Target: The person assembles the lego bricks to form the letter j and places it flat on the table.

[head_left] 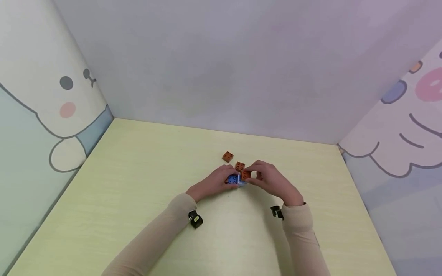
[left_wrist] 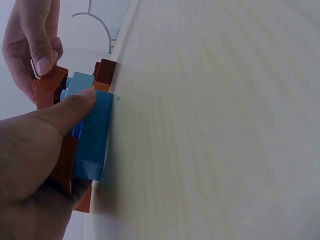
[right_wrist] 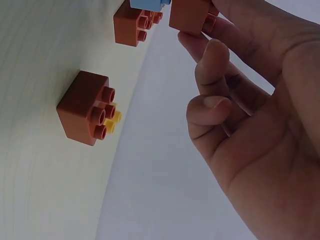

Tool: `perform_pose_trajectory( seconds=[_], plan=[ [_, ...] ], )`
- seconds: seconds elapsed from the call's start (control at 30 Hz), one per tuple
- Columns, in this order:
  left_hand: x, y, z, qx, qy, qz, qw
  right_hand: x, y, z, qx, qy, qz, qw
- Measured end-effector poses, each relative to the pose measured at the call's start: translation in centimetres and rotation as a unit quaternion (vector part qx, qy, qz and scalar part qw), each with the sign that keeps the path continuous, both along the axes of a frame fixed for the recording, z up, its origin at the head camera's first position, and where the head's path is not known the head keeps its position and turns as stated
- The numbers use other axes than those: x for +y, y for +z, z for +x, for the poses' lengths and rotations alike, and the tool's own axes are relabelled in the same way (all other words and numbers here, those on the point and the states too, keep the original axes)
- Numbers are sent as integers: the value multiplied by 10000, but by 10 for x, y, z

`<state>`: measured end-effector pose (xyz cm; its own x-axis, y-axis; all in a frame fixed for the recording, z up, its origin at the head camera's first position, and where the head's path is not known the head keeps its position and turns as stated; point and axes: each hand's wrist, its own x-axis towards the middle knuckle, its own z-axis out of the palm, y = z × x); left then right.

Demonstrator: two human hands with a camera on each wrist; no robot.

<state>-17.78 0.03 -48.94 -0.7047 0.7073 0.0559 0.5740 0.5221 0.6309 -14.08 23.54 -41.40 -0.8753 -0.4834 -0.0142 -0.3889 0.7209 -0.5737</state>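
Observation:
My left hand (head_left: 215, 180) grips a small build of toy building bricks low over the table. Its thumb presses along a blue brick (left_wrist: 95, 135), and a light blue brick (left_wrist: 80, 82) and a brown-orange brick (left_wrist: 64, 162) are beside it. Between thumb and fingertips, my right hand (head_left: 271, 178) pinches a brown-orange brick (head_left: 246, 175). That brick (right_wrist: 189, 14) is right at the light blue part of the build, on its right side. Part of the build is hidden behind the left hand's fingers.
Just beyond the hands, another brown-orange brick (head_left: 240, 165) stands close to the build. Farther back lies a loose brown-orange brick (head_left: 228, 156), studs up; yellow studs (right_wrist: 115, 119) show behind it in the right wrist view. Walls enclose the pale yellow table (head_left: 155, 161) at the back and sides.

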Motion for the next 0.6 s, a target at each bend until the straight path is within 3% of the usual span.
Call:
perform_pose_trajectory(
  seconds=[0.6],
  plan=[
    [1, 0, -1, -5, 16, -38, 10000, -10, -1, -1, 69, 58, 44, 9999]
  ],
)
